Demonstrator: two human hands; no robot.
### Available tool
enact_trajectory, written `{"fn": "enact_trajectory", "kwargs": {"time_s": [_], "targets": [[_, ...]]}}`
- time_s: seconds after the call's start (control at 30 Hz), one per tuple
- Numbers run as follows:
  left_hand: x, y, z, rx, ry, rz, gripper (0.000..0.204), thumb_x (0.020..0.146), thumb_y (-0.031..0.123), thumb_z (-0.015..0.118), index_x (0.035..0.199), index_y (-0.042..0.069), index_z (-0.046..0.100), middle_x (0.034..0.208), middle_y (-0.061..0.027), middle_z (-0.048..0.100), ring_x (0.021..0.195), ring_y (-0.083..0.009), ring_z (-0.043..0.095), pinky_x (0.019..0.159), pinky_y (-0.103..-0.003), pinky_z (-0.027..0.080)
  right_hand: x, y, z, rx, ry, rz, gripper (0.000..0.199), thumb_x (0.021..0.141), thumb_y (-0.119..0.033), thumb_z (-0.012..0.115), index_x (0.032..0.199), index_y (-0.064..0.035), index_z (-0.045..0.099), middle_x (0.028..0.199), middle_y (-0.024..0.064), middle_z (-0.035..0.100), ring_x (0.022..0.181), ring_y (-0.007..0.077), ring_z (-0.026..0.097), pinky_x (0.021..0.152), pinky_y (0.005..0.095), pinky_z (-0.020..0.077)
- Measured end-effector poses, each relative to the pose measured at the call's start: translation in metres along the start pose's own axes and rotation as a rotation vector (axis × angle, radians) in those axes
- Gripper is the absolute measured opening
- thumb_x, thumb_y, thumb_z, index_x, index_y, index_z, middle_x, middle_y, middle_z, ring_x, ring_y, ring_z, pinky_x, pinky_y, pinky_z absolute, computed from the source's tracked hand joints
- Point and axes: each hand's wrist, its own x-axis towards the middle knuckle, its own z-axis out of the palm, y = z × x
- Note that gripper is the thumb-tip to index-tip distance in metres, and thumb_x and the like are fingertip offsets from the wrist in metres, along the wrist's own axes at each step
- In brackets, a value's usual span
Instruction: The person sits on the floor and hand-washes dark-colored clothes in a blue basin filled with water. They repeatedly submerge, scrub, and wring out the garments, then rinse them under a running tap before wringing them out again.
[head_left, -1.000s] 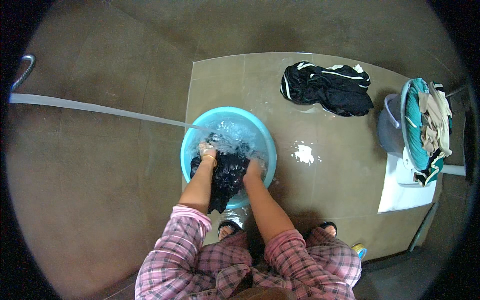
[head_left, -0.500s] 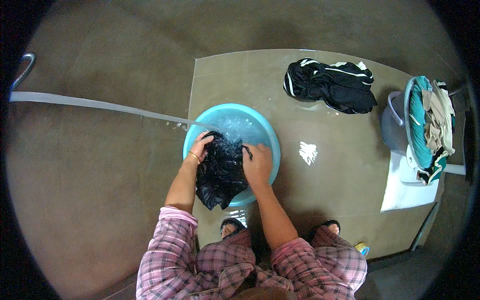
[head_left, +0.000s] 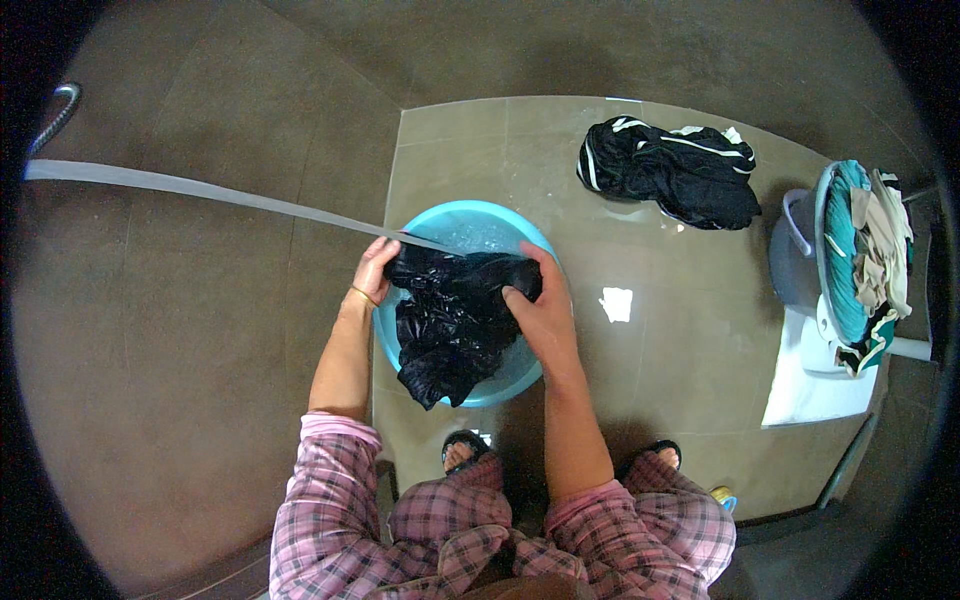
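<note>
both hands on a wet black garment (head_left: 452,320), lifted above a light blue basin (head_left: 470,232) on the wet tiled floor (head_left: 650,370). left hand (head_left: 376,272) grips the garment's left end at the basin's left rim, fingers curled into the cloth. right hand (head_left: 538,305) clamps the right end, thumb and fingers pinching a bunched fold. garment hangs between them, its lower part draping over the basin's near rim. a thin water stream (head_left: 200,188) runs in from the left to the basin. second dark garment with white stripes (head_left: 668,170) lies on the floor further out, well apart. laundry basket (head_left: 860,255) with clothes sits far right.
</note>
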Motion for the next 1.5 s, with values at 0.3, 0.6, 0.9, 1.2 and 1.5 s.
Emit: {"fn": "enact_trajectory", "kwargs": {"time_s": [0.3, 0.6, 0.9, 1.2, 1.5], "targets": [[0.034, -0.092, 0.070, 0.638, 0.173, 0.285, 0.039, 0.084, 0.022, 0.066, 0.117, 0.004, 0.057, 0.107, -0.0083, 0.063, 0.097, -0.0198, 0.057, 0.087, -0.032, 0.044, -0.009, 0.117, 0.076, -0.388, 0.098, 0.334, 0.054, 0.079, -0.024, 0.063, 0.131, -0.0152, 0.050, 0.125, 0.0274, 0.048, 0.111, 0.0443, 0.048, 0.094, 0.0487, 0.0385], [0.032, -0.103, 0.062, 0.732, 0.467, 0.064, 0.045, 0.086, 0.026, 0.061, 0.122, 0.002, 0.050, 0.119, -0.0191, 0.056, 0.103, -0.0325, 0.056, 0.089, -0.039, 0.045, -0.013, 0.134, 0.074, 0.663, 0.499, 0.539, 0.049, 0.067, -0.012, 0.054, 0.115, -0.0018, 0.057, 0.105, 0.0105, 0.061, 0.091, 0.0263, 0.059, 0.085, 0.0392, 0.0460], [-0.130, -0.031, 0.191, 1.045, -0.189, 0.677, 0.022, 0.074, 0.022, 0.070, 0.093, 0.011, 0.067, 0.088, -0.0080, 0.056, 0.087, -0.0265, 0.058, 0.069, -0.035, 0.049, 0.007, 0.094, 0.043, 1.411, -0.119, 0.703, 0.043, 0.092, -0.043, 0.047, 0.114, -0.0086, 0.055, 0.108, 0.0089, 0.061, 0.099, 0.0250, 0.056, 0.093, 0.0395, 0.0436], [0.005, -0.029, 0.132, 0.998, 0.203, 0.237, 0.050, 0.087, 0.048, 0.051, 0.072, 0.003, 0.067, 0.069, -0.0205, 0.062, 0.070, -0.0347, 0.063, 0.063, -0.042, 0.046, -0.013, 0.064, 0.080, 1.053, 0.190, 0.822, 0.039, 0.090, -0.038, 0.054, 0.111, -0.0055, 0.059, 0.106, 0.0074, 0.063, 0.094, 0.0219, 0.060, 0.085, 0.0381, 0.0478], [0.033, -0.143, 0.074, 0.921, 0.178, 0.272, 0.075, 0.079, 0.032, 0.071, 0.138, 0.006, 0.033, 0.131, -0.0272, 0.043, 0.120, -0.0419, 0.043, 0.101, -0.045, 0.035, 0.000, 0.097, 0.079, 0.186, 0.292, 0.451, 0.077, 0.085, -0.037, 0.062, 0.144, -0.0056, 0.024, 0.146, 0.0167, 0.029, 0.132, 0.0320, 0.031, 0.106, 0.0408, 0.0269]]}}
